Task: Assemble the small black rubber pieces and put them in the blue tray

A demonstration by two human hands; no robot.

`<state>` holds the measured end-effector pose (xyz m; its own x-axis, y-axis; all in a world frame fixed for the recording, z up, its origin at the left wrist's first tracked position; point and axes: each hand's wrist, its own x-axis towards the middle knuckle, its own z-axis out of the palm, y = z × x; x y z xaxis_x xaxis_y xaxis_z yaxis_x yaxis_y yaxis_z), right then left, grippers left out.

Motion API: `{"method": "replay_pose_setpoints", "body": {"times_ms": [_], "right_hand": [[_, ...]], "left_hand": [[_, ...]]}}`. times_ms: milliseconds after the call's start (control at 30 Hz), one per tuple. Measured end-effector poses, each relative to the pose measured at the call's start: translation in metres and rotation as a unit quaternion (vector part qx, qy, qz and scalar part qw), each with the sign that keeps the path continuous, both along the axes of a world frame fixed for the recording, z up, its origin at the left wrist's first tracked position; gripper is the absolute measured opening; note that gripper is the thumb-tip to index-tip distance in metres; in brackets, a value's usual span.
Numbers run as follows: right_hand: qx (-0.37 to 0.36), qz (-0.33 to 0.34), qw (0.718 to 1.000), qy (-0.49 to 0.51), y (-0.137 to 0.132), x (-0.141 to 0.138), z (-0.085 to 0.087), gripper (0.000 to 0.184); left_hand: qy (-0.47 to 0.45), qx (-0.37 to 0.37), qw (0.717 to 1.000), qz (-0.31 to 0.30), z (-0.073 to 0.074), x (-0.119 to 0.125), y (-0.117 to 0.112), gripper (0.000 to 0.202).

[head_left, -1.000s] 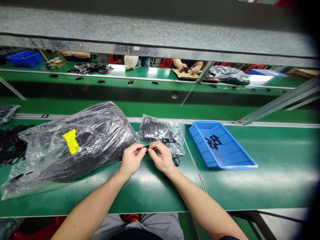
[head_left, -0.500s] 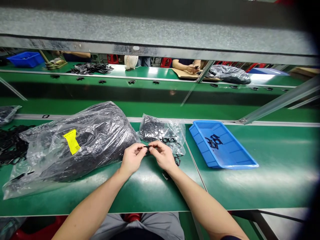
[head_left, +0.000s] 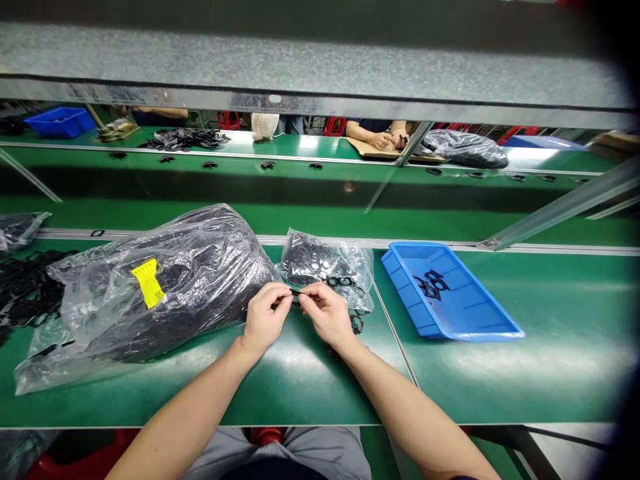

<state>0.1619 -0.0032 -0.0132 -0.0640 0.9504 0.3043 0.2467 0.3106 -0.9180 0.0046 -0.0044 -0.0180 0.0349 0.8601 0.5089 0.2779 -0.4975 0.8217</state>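
Between the fingertips of my left hand (head_left: pixel 266 316) and my right hand (head_left: pixel 329 313) is a small black part (head_left: pixel 295 293), pinched at both ends; its exact kind is too small to tell. Just beyond my right hand lies a clear plastic bag (head_left: pixel 307 257) of black ring-shaped parts, some loose beside it. To the left of my left hand rests a large clear plastic bag (head_left: pixel 200 267) packed with black parts, a yellow label (head_left: pixel 148 283) on it. A blue tray (head_left: pixel 465 303) on the right holds several black frame-like parts (head_left: pixel 431 285).
Loose black parts (head_left: pixel 30 287) are heaped at the far left. Behind the green table (head_left: pixel 340 393) runs a belt-like strip (head_left: pixel 235 190) with black parts along its far edge. A slanted metal post (head_left: pixel 555 207) stands at the right. Across from me, a co-worker's hands (head_left: pixel 393 140) handle something.
The view has shifted slightly, so things appear a little further right. My hands stay together on the small black part. The co-worker's hands opposite have moved apart.
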Motion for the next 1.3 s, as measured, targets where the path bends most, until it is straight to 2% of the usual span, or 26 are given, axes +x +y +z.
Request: {"method": "replay_pose_setpoints", "body": {"times_ms": [167, 367, 467, 733, 900, 1033, 1167, 1300], "right_hand": [[0.012, -0.005, 1.0, -0.016, -0.001, 0.0, 0.002, 0.014], [0.02, -0.004, 0.999, -0.038, -0.001, -0.001, 0.003, 0.014], [0.019, -0.004, 0.999, -0.04, -0.002, -0.001, 0.004, 0.015], [0.014, 0.0, 0.999, -0.039, -0.003, -0.001, 0.006, 0.014], [0.019, 0.0, 0.999, -0.044, -0.002, -0.001, 0.005, 0.015], [0.024, 0.003, 0.999, -0.049, -0.002, -0.001, 0.006, 0.014], [0.012, 0.01, 0.999, -0.035, -0.002, -0.001, 0.004, 0.014], [-0.023, 0.031, 0.999, -0.002, -0.002, -0.001, 0.0, 0.018]], "left_hand": [[0.05, 0.021, 0.999, -0.003, 0.004, -0.002, -0.001, 0.01], [0.015, -0.058, 0.998, -0.008, 0.007, 0.002, -0.003, 0.009], [0.002, -0.07, 0.998, -0.004, 0.008, 0.004, -0.004, 0.009], [0.028, -0.02, 0.999, -0.005, 0.007, 0.001, -0.004, 0.012], [0.032, -0.025, 0.999, -0.009, 0.008, 0.0, -0.003, 0.011], [0.007, -0.061, 0.998, -0.007, 0.009, 0.002, -0.004, 0.01], [-0.043, -0.105, 0.993, -0.003, 0.004, 0.004, -0.002, 0.007], [-0.161, -0.212, 0.964, -0.017, -0.001, 0.004, 0.002, 0.017]]}}
